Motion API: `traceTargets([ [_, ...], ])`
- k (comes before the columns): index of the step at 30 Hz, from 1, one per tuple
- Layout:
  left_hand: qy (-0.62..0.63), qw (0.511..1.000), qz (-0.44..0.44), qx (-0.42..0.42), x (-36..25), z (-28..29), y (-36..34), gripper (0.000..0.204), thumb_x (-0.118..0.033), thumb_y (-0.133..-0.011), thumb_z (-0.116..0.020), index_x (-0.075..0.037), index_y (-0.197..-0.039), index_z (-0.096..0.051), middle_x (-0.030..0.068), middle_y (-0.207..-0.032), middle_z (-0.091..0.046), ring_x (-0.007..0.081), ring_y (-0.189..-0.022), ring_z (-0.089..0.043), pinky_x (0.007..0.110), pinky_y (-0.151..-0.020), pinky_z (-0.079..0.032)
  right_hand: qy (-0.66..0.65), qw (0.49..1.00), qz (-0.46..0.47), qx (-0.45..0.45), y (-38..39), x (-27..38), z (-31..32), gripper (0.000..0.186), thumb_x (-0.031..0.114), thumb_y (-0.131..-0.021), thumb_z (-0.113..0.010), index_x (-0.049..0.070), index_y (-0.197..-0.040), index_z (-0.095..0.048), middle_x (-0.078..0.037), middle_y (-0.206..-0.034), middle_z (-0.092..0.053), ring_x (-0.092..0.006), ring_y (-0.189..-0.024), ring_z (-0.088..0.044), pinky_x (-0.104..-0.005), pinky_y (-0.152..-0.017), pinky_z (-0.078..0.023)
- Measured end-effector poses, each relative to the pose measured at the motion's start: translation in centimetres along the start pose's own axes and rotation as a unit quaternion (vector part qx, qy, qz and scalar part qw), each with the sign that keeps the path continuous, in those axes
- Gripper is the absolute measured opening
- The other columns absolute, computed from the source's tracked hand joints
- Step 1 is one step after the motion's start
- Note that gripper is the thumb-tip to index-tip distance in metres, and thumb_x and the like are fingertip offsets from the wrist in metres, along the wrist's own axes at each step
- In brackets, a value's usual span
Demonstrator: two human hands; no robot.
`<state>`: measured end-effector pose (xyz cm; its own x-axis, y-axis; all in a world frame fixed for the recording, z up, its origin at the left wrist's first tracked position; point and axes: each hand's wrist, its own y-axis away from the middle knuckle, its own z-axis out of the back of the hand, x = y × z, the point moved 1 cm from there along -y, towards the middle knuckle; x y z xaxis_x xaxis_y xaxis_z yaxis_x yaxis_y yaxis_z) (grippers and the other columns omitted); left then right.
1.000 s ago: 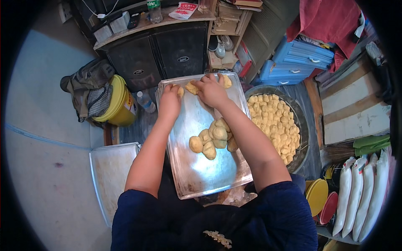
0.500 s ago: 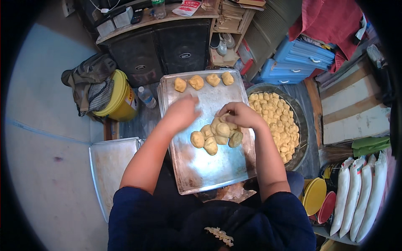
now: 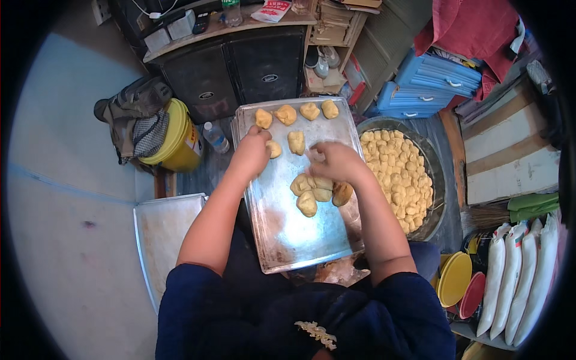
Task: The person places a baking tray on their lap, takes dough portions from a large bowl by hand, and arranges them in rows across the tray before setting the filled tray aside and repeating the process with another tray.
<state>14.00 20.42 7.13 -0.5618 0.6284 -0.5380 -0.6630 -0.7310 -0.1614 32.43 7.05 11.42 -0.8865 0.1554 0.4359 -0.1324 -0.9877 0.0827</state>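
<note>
several dough balls (image 3: pixel 322 195) lie heaped mid-frame on a metal baking tray (image 3: pixel 300 240), just below the nearer, blurred right hand (image 3: pixel 341 162), fingers curled; left hand (image 3: pixel 252 152), farther left, bends beside a lone ball (image 3: pixel 274 149); pinching by either: cannot tell.

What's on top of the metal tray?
On the metal tray: four dough pieces along the far edge, two more between the left hand and right hand, and a clump near the middle. Whatever lies under the hands or clump is covered.
</note>
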Motion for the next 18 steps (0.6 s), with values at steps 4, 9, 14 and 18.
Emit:
traceTargets([
  [4,-0.001,0.999,0.023,0.024,-1.7,0.3,-0.2,0.029,-0.004,-0.073,-0.064,0.0,-0.101,-0.065,0.0204,-0.117,-0.055,0.0371,-0.103,-0.057,0.039,-0.088,-0.047,0.058,0.988,0.056,0.129,0.7,-0.4,0.0,0.037,0.03,-0.073,-0.064,0.012,-0.105,-0.067,-0.015,-0.11,-0.063,-0.0313,-0.101,-0.06,-0.0401,-0.086,-0.047],
  [9,-0.007,0.998,-0.057,0.005,-1.0,-1.9,-0.2,0.032,-0.001,-0.072,-0.062,-0.002,-0.104,-0.065,0.0188,-0.123,-0.053,0.0358,-0.11,-0.055,0.038,-0.094,-0.045,-0.13,0.991,-0.005,0.039,-0.1,-2.1,-0.3,0.032,0.023,-0.066,-0.07,0.011,-0.095,-0.067,-0.01,-0.09,-0.065,-0.0289,-0.083,-0.062,-0.0377,-0.076,-0.049],
  [14,-0.054,0.988,-0.143,-0.036,-3.6,-2.7,-0.1,0.036,-0.005,-0.075,-0.06,-0.006,-0.111,-0.063,0.0166,-0.126,-0.053,0.0341,-0.117,-0.05,0.043,-0.101,-0.038,-0.028,0.99,0.125,0.054,0.1,-1.8,-2.0,0.027,0.017,-0.066,-0.07,0.006,-0.09,-0.068,-0.013,-0.089,-0.065,-0.027,-0.076,-0.063,-0.0338,-0.07,-0.049],
  [18,-0.098,0.981,-0.169,0.006,-3.1,-4.2,-0.5,0.039,-0.013,-0.078,-0.061,-0.009,-0.116,-0.061,0.015,-0.128,-0.052,0.0319,-0.12,-0.048,0.045,-0.106,-0.029,-0.212,0.977,-0.006,-0.021,-0.8,-2.0,0.0,0.026,0.013,-0.068,-0.067,0.002,-0.092,-0.067,-0.016,-0.093,-0.064,-0.0324,-0.085,-0.063,-0.0373,-0.075,-0.05],
])
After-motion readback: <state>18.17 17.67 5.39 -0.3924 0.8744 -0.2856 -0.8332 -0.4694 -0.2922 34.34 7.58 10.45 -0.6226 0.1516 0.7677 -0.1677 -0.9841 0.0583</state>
